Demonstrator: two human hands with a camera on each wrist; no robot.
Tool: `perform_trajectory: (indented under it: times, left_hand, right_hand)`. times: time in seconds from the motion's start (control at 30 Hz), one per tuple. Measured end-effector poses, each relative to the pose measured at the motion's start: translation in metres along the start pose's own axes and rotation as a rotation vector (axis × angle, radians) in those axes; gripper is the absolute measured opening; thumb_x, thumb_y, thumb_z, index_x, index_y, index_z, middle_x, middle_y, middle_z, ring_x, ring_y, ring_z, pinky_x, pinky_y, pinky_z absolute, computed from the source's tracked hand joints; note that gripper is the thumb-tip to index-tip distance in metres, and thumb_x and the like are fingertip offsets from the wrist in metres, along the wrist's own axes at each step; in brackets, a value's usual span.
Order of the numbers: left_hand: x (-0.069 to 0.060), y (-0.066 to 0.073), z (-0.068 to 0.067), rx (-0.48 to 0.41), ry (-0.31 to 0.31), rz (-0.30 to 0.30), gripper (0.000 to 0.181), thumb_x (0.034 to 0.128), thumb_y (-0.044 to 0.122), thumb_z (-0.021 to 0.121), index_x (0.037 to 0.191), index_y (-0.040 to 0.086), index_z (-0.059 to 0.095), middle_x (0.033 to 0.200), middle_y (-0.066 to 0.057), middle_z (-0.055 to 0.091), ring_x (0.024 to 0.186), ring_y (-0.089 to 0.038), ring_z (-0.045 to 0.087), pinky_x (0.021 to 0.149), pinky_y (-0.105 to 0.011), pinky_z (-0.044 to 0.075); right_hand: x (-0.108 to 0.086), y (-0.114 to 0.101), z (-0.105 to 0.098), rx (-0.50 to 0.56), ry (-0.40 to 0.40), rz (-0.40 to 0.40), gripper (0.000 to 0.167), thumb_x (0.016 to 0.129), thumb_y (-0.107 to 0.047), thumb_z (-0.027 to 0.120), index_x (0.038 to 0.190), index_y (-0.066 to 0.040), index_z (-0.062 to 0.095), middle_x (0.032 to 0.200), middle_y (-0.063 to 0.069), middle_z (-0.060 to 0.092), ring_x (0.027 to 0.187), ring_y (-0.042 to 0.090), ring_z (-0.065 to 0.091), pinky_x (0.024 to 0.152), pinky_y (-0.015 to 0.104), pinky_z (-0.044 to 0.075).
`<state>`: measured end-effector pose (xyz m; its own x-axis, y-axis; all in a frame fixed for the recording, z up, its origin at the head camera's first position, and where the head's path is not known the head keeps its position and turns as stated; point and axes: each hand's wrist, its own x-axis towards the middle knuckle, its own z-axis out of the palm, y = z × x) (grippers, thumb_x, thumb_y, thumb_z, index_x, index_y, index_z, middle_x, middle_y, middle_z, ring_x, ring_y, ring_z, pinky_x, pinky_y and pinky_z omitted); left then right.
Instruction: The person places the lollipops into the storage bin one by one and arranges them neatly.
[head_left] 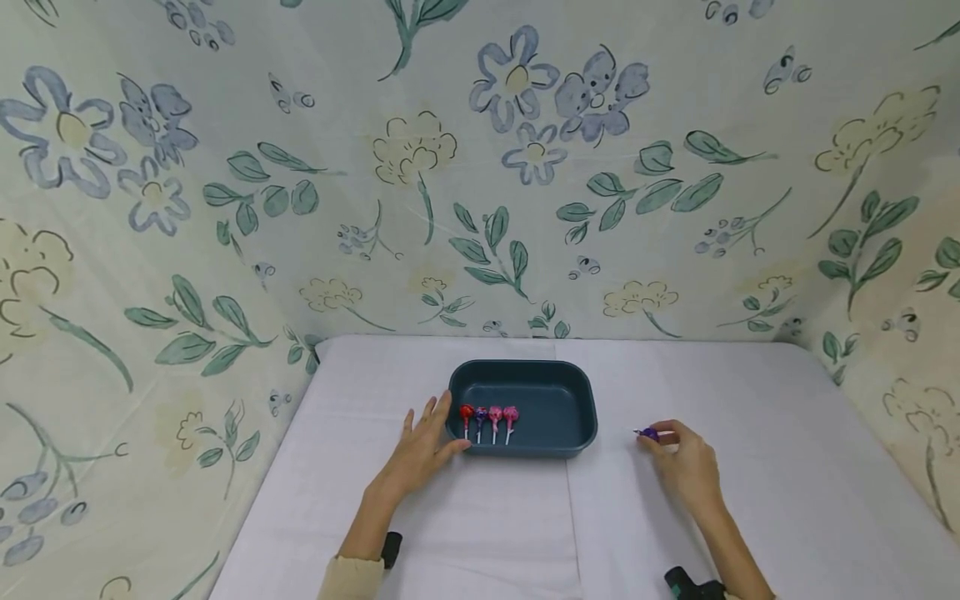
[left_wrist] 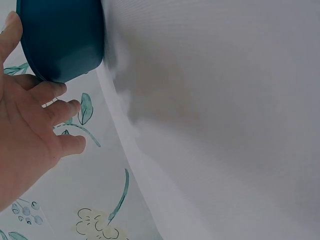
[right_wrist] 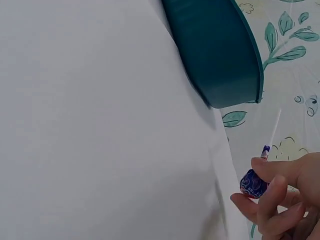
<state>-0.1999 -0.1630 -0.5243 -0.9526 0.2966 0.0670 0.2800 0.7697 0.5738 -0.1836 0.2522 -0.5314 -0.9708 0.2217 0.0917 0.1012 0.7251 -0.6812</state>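
Observation:
A dark teal rectangular tray (head_left: 555, 408) stands on the table, with several wrapped lollipops lined up in its left part: a red lollipop (head_left: 467, 413), a purple lollipop (head_left: 481, 414) and pink lollipops (head_left: 511, 414). My left hand (head_left: 422, 450) rests against the tray's left end, thumb at the front rim and fingers spread. To the right of the tray, my right hand (head_left: 688, 468) pinches another purple-wrapped lollipop (right_wrist: 253, 184) by its head between thumb and fingers. Its white stick points away from the hand in the right wrist view.
A white cloth (head_left: 510, 525) covers the table under the tray. Floral fabric (head_left: 480, 183) hangs behind the table and along both sides. Dark wrist devices (head_left: 392, 550) sit on both forearms.

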Motion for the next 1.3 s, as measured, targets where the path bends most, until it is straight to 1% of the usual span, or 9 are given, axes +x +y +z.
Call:
perform_trajectory:
  times: [0.17, 0.33, 0.43, 0.57, 0.67, 0.77, 0.93, 1.03, 1.3]
  left_hand:
    - [0.0, 0.0, 0.001, -0.011, 0.0, -0.007, 0.091, 0.0999, 0.045, 0.065, 0.164, 0.001, 0.019, 0.171, -0.017, 0.024, 0.16, -0.041, 0.021, 0.126, -0.071, 0.006]
    - [0.0, -0.001, 0.0, -0.01, -0.004, -0.009, 0.091, 0.1001, 0.045, 0.065, 0.165, 0.002, 0.018, 0.171, -0.017, 0.024, 0.16, -0.041, 0.02, 0.127, -0.07, 0.006]
    - [0.0, -0.001, 0.0, -0.002, -0.008, -0.008, 0.091, 0.1002, 0.046, 0.065, 0.165, 0.002, 0.018, 0.171, -0.018, 0.024, 0.159, -0.042, 0.02, 0.126, -0.071, 0.006]
    - [0.0, -0.001, 0.001, -0.002, -0.005, -0.003, 0.09, 0.1004, 0.045, 0.065, 0.164, 0.001, 0.019, 0.17, -0.019, 0.025, 0.159, -0.043, 0.021, 0.126, -0.071, 0.007]
    - [0.0, 0.0, 0.001, -0.006, -0.001, 0.001, 0.089, 0.1006, 0.044, 0.065, 0.164, 0.0, 0.02, 0.17, -0.02, 0.026, 0.158, -0.044, 0.022, 0.126, -0.072, 0.007]
    - [0.0, 0.0, 0.0, 0.001, -0.007, -0.003, 0.09, 0.1004, 0.045, 0.064, 0.164, 0.0, 0.019, 0.17, -0.019, 0.025, 0.159, -0.043, 0.021, 0.126, -0.071, 0.007]
    - [0.0, 0.002, -0.001, -0.005, -0.006, -0.004, 0.09, 0.1004, 0.044, 0.065, 0.164, 0.0, 0.019, 0.17, -0.02, 0.025, 0.159, -0.044, 0.021, 0.126, -0.071, 0.007]
    - [0.0, 0.002, -0.002, -0.008, -0.004, -0.007, 0.089, 0.1006, 0.044, 0.064, 0.164, 0.0, 0.02, 0.171, -0.019, 0.024, 0.159, -0.043, 0.02, 0.126, -0.071, 0.006]
    - [0.0, 0.001, -0.001, 0.007, 0.006, 0.0, 0.089, 0.1005, 0.045, 0.064, 0.164, -0.001, 0.021, 0.17, -0.019, 0.026, 0.159, -0.043, 0.022, 0.126, -0.072, 0.008]
  right_hand:
    - [0.008, -0.004, -0.002, 0.097, 0.07, -0.078, 0.034, 0.09, -0.023, 0.083, 0.118, -0.007, 0.074, 0.104, 0.023, 0.076, 0.048, 0.008, 0.048, 0.043, 0.023, 0.04]
    - [0.017, -0.009, -0.002, 0.25, 0.114, -0.103, 0.038, 0.085, -0.028, 0.087, 0.119, -0.013, 0.079, 0.097, 0.004, 0.077, 0.046, 0.008, 0.043, 0.041, 0.025, 0.034]
    - [0.022, -0.014, -0.001, 0.392, 0.061, -0.107, 0.04, 0.087, -0.027, 0.086, 0.122, -0.012, 0.077, 0.085, -0.007, 0.074, 0.047, 0.011, 0.048, 0.042, 0.027, 0.036]
    - [0.029, -0.024, 0.002, 0.49, -0.028, -0.114, 0.04, 0.09, -0.026, 0.083, 0.125, -0.007, 0.075, 0.084, -0.01, 0.075, 0.047, 0.012, 0.052, 0.043, 0.025, 0.04]
    - [0.034, -0.032, 0.005, 0.481, -0.059, -0.114, 0.04, 0.089, -0.028, 0.083, 0.124, -0.009, 0.075, 0.093, -0.013, 0.074, 0.05, 0.011, 0.054, 0.046, 0.024, 0.043]
    - [0.04, -0.04, 0.009, 0.451, -0.068, -0.124, 0.041, 0.087, -0.031, 0.085, 0.12, -0.01, 0.076, 0.094, -0.015, 0.072, 0.052, 0.011, 0.052, 0.048, 0.025, 0.042]
    - [0.049, -0.054, 0.015, 0.411, -0.109, -0.174, 0.04, 0.083, -0.032, 0.088, 0.116, -0.011, 0.078, 0.071, -0.004, 0.065, 0.051, 0.011, 0.045, 0.046, 0.028, 0.036]
    - [0.056, -0.062, 0.019, 0.4, -0.198, -0.209, 0.04, 0.083, -0.031, 0.088, 0.117, -0.012, 0.078, 0.061, 0.002, 0.058, 0.049, 0.009, 0.044, 0.044, 0.027, 0.034]
    - [0.076, -0.087, 0.038, 0.356, -0.444, -0.338, 0.039, 0.086, -0.02, 0.085, 0.122, -0.009, 0.077, 0.054, 0.0, 0.052, 0.043, 0.009, 0.045, 0.039, 0.022, 0.031]
